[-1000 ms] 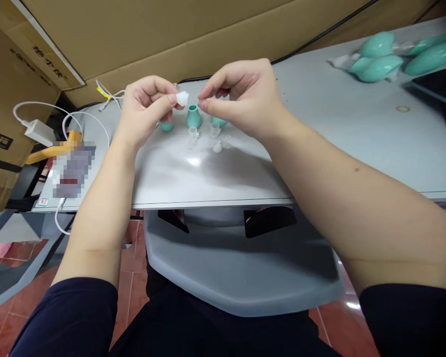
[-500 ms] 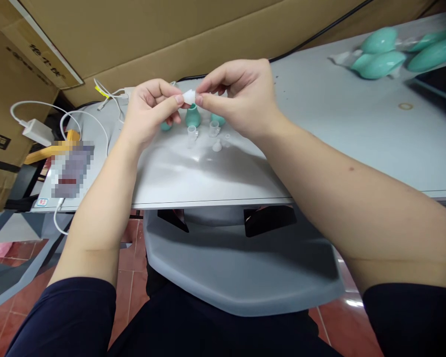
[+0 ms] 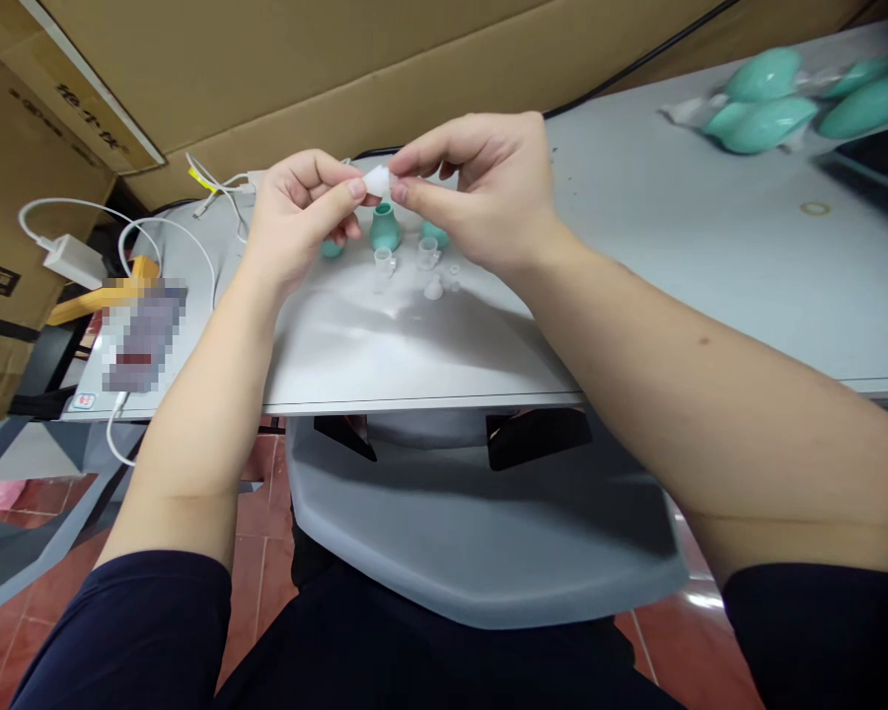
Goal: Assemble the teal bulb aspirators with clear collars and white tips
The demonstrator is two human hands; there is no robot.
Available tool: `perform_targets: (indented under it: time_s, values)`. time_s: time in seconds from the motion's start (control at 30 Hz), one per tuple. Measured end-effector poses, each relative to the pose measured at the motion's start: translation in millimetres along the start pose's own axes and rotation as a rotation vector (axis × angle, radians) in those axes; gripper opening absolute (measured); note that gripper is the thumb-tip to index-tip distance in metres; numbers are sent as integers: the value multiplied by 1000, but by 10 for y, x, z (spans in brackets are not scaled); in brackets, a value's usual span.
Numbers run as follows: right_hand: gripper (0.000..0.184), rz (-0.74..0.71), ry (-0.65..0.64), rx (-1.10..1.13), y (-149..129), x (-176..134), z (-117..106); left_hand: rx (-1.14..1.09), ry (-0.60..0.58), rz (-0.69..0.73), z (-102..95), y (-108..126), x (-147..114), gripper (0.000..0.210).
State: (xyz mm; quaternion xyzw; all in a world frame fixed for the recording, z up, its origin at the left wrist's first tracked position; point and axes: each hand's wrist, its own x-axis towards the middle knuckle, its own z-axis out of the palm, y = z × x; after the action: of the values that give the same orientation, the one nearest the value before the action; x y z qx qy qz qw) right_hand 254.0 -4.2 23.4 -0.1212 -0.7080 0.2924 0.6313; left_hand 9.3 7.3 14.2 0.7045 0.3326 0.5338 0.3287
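Between my two hands, above the grey table, is a small white cone-shaped plastic piece point(image 3: 377, 180). My left hand point(image 3: 303, 202) pinches its left end between thumb and fingers. The thumb and index finger of my right hand point(image 3: 481, 187) close on its right end. Just below stands a teal bulb-shaped bottle point(image 3: 386, 229) with an open neck, and other teal pieces are partly hidden by my hands. In front of it are two clear plastic cups with side spouts, a left cup point(image 3: 384, 261) and a right cup point(image 3: 427, 252), plus a white cone point(image 3: 433, 287) and a tiny clear ring point(image 3: 454, 270).
Teal egg-shaped parts point(image 3: 766, 123) in clear wrap lie at the back right, by a dark flat object point(image 3: 877, 168). A tan ring point(image 3: 815, 208) is nearer. At left are a blurred phone point(image 3: 148, 340), a white charger point(image 3: 81, 262) and cables. Cardboard point(image 3: 326, 69) walls the back.
Both hands stay nearly in place on the white piece. My right fingers shift very slightly at its right end. The view has moved a little.
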Motion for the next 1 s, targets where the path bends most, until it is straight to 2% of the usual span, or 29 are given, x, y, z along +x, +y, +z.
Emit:
perform_targets:
  time_s: [0.1,0.33,0.4,0.53,0.63,0.73,0.87,1.0]
  values:
    - [29,10,13,8,10,-6,9,-28,17,23,41,34,4,32]
    - [27,59,32,-63,29,-17,31,16,66,-73,68,102,-21,16]
    - [26,52,37,-51,10,-18,26,-11,38,-87,69,110,-34,24]
    - [17,142,-20,-57,-110,-12,-23,-77,-69,-53,68,61,-28,60]
    - [11,227,-96,-89,-210,7,-85,-120,-73,-9,81,48,-28,59]
    - [8,241,-146,-75,-212,24,-114,-111,-56,2,97,85,-47,54]
    - [10,177,-61,14,-71,13,-65,-63,-77,-30,95,89,-48,57]
    - [16,218,-65,227,10,-9,-1,-83,-102,-12,97,111,-47,57]
